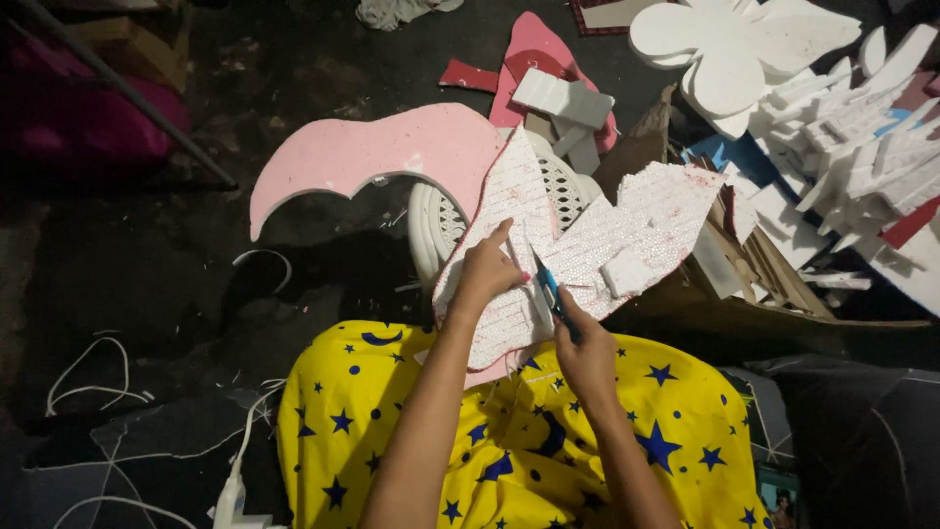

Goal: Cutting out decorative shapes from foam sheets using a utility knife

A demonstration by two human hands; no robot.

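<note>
Foam sheet [587,245], white w/ pink edge, lies across my lap over a white plastic stool [441,220]. My left hand [487,274] presses it flat, fingers spread; right hand [586,355] grips blue cutter [548,291], blade on sheet.

no packages, labels, signs or screens anywhere in view

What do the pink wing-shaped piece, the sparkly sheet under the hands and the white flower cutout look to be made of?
Pink wing-shaped piece: probably rigid foam board, matte, with a thick cut edge. Sparkly sheet: seemingly the same foam faced with white glittery sequin-like fabric, shown by its dotted shine. White flower cutout: likely polystyrene foam, thick and dull white. The left hand presses the sheet; the right hand holds a blue-handled tool.
</note>
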